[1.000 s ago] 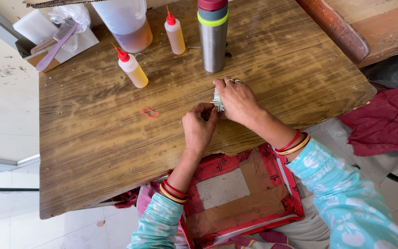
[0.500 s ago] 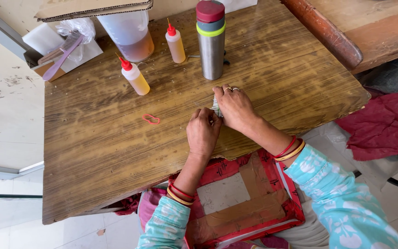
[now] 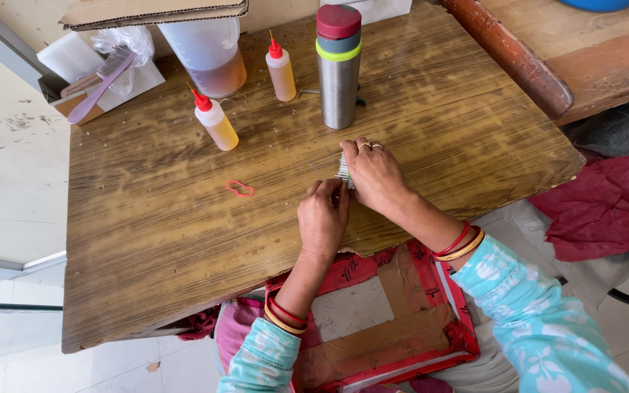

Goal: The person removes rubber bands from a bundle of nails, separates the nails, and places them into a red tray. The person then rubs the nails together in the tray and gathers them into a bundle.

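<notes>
On the wooden table (image 3: pixel 147 240), both hands' grip (image 3: pixel 345 191) pinches a small silvery bundle (image 3: pixel 343 171).

Two squeeze bottles, red-capped: one (image 3: pixel 215 120), another (image 3: pixel 281 69). One steel flask (image 3: pixel 338 69), one jug (image 3: pixel 209 51). One pink rubber band (image 3: pixel 239 189), one comb (image 3: pixel 100 84).

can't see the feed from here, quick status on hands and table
Left hand and right hand both pinch a small pale striped piece on the wooden table. Red rubber band lies clear.

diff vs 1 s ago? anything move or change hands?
No visible change on the table. Both hands, left hand and right hand, stay together on the small striped object, still held. Only the view shifted slightly. Squeeze bottles, steel flask and red rubber band are where they were.
</notes>
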